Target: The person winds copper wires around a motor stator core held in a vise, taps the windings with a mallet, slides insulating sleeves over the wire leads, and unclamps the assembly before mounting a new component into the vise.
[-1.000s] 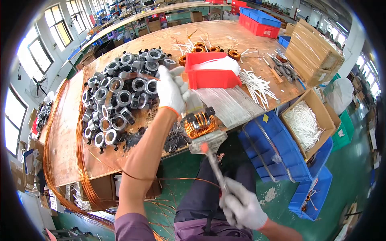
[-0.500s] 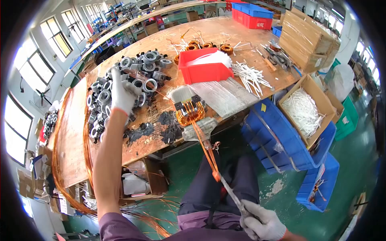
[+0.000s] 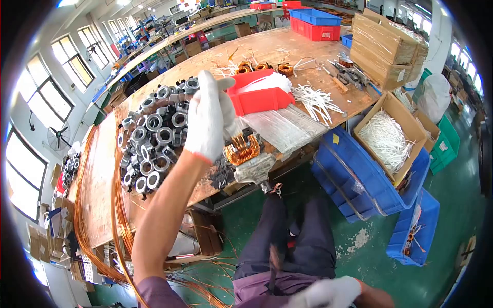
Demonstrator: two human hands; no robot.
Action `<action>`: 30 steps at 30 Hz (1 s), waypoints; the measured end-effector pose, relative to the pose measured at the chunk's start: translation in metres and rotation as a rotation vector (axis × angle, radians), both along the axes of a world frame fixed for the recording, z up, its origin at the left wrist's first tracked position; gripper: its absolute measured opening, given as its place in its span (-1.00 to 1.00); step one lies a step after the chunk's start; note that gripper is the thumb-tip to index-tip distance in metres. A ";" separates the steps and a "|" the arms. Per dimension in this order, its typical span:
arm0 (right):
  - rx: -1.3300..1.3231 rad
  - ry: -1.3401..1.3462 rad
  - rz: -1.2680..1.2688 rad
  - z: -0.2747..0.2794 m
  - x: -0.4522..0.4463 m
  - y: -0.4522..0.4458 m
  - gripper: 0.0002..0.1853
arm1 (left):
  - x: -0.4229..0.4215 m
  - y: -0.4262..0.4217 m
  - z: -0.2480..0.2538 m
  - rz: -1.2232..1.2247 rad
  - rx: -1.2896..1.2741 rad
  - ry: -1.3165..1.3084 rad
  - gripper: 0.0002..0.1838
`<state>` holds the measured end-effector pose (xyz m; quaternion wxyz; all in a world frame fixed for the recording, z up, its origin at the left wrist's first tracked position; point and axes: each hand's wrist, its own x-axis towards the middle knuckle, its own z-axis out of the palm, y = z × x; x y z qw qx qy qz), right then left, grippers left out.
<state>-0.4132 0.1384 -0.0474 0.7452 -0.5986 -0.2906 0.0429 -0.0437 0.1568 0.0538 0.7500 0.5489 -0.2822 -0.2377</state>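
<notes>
My left hand (image 3: 206,120), in a white glove, is raised over the table just left of a copper-wound ring coil (image 3: 242,149). Its visible fingers are stretched and apart, and no object shows in them; the palm side is hidden. The coil rests at a grey metal holder (image 3: 255,168) on the table's near edge. To the left of this hand lies a heap of grey ring cores with black clips (image 3: 154,123). My right hand (image 3: 328,293), also gloved, is smeared by motion at the bottom in front of my body. Whether it holds anything cannot be made out.
A red bin (image 3: 264,102) with white pieces stands beyond the coil, beside loose white tubes (image 3: 318,102). Long copper wires (image 3: 82,205) hang over the table's left side. Blue crates (image 3: 354,174) and a carton of white strips (image 3: 387,141) are at the right.
My left hand has moved right from the ring cores to beside the coil. The copper wire and rod-like tool between coil and right hand no longer show. The right hand has dropped lower.
</notes>
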 end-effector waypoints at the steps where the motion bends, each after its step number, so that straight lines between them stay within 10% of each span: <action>1: -0.044 0.249 -0.170 -0.009 0.012 0.001 -0.47 | 0.012 -0.013 0.002 0.096 0.025 -0.002 -0.26; 4: 0.188 0.876 -0.649 0.017 0.085 0.002 -0.53 | 0.056 -0.037 -0.035 0.182 0.082 0.020 -0.21; 6: 0.300 0.768 -0.816 -0.007 0.124 0.004 -0.50 | 0.071 -0.045 -0.060 0.146 0.061 0.121 -0.19; 11: 0.409 0.700 -0.624 -0.013 0.180 -0.045 -0.62 | 0.095 -0.066 -0.097 0.208 0.098 0.238 -0.25; 16: 0.112 0.945 -0.678 0.026 0.016 -0.012 -0.55 | 0.156 0.002 -0.085 0.266 0.173 0.304 -0.35; 22: 0.490 0.977 -0.370 -0.001 -0.091 -0.007 -0.42 | -0.044 0.076 -0.095 0.458 0.322 -1.321 -0.32; 24: 0.265 0.345 -0.159 -0.007 -0.088 -0.009 -0.37 | -0.071 0.060 -0.080 0.340 0.202 -1.537 -0.17; 27: 0.244 0.130 0.103 -0.001 -0.051 -0.015 -0.44 | -0.068 0.018 -0.024 0.167 0.168 -0.785 -0.46; 30: 0.013 0.068 -0.159 -0.011 -0.004 -0.013 -0.47 | -0.001 -0.019 -0.013 0.068 0.136 -0.103 -0.16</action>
